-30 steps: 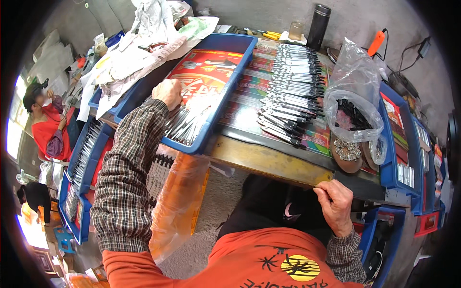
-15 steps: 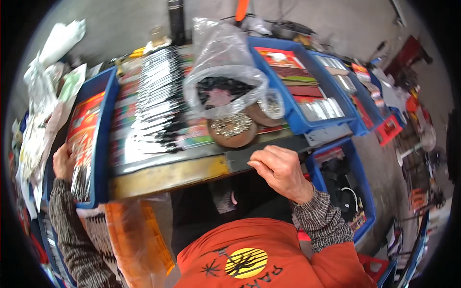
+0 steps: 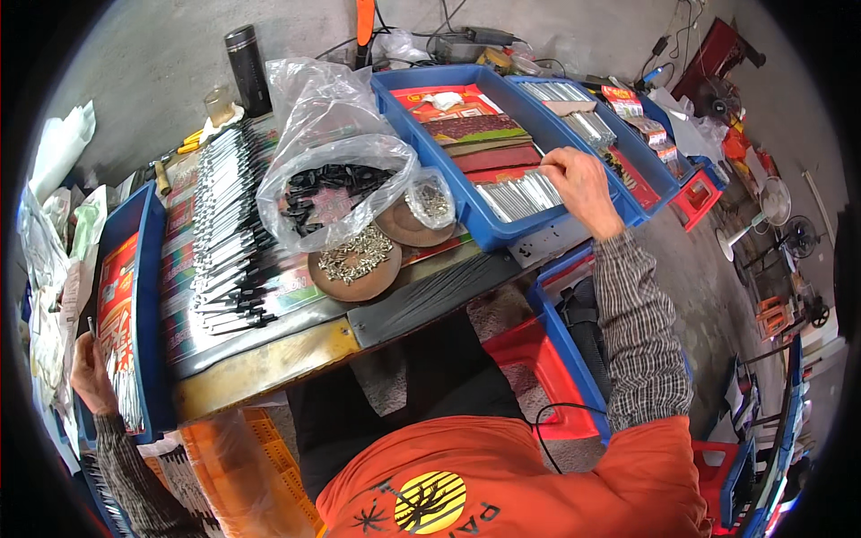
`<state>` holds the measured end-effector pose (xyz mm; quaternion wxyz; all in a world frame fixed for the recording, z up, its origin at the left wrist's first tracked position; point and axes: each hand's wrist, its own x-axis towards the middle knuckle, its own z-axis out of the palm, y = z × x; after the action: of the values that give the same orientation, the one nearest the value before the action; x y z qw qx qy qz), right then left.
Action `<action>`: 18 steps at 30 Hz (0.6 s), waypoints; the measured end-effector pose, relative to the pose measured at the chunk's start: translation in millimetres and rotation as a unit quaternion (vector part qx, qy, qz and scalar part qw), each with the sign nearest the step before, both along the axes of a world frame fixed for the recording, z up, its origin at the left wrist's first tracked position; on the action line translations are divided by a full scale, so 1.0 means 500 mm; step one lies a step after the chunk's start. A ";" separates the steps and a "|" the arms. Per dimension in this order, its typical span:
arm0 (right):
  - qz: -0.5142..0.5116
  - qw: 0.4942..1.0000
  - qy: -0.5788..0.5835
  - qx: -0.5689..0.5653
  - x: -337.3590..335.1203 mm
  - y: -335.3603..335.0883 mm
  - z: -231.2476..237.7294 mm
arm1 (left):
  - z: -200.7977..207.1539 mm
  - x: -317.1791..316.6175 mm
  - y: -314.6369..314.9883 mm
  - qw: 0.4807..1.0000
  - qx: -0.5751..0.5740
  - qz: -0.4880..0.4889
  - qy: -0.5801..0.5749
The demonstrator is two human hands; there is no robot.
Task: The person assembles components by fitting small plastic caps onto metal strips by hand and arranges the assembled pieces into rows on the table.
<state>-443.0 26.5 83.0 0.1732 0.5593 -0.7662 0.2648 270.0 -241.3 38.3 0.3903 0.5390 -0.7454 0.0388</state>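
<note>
My right hand [image 3: 581, 190] is over the near part of a blue tray [image 3: 489, 235], its fingers pinched together. A thin pale piece, seemingly a metal strip, shows at the fingertips. Below them lies a stack of silver metal strips [image 3: 518, 195]. At far left, my left hand [image 3: 93, 377] is closed at the outer side of another blue tray [image 3: 154, 359]. A thin metal strip [image 3: 91, 325] pokes up from its fingers. Slender metal pieces [image 3: 128, 399] lie in that tray beside the hand.
A row of silver pieces with black ends [image 3: 229, 224] covers the table's left half. An open plastic bag [image 3: 336, 229] of black parts stands mid-table, behind a round dish [image 3: 387, 280] of small metal fittings. Another blue tray [image 3: 655, 202] stands at right; a red stool [image 3: 538, 372] is below.
My right hand has moved from the table's front edge up and right to the metal strips in the tray. My left hand has shifted toward the tray's outer side, now with a thin strip showing.
</note>
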 end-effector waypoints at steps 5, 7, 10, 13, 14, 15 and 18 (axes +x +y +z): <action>-0.079 0.992 0.039 0.094 -0.132 -0.005 -0.030 | 0.027 -0.131 0.080 0.996 -0.012 -0.076 0.053; -0.097 0.985 0.041 0.134 -0.154 -0.008 -0.041 | 0.055 -0.224 0.146 0.997 -0.013 -0.074 0.013; -0.086 0.980 0.027 0.175 -0.160 -0.019 -0.047 | 0.044 -0.286 0.187 0.993 -0.016 -0.112 0.016; -0.084 0.973 0.031 0.214 -0.171 -0.023 -0.048 | 0.032 -0.332 0.210 0.990 -0.034 -0.138 -0.020; -0.084 0.969 0.037 0.230 -0.170 -0.024 -0.049 | 0.027 -0.340 0.213 0.989 -0.017 -0.143 -0.018; -0.084 0.965 0.043 0.246 -0.169 -0.025 -0.049 | 0.022 -0.350 0.216 0.989 -0.017 -0.143 -0.018; -0.081 0.965 0.037 0.248 -0.171 -0.023 -0.047 | 0.016 -0.383 0.232 0.985 -0.028 -0.167 -0.015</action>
<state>-528.6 15.0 59.5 0.0779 0.5304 -0.8436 0.0307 78.3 -125.3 46.2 0.3956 0.3946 -0.8293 0.0020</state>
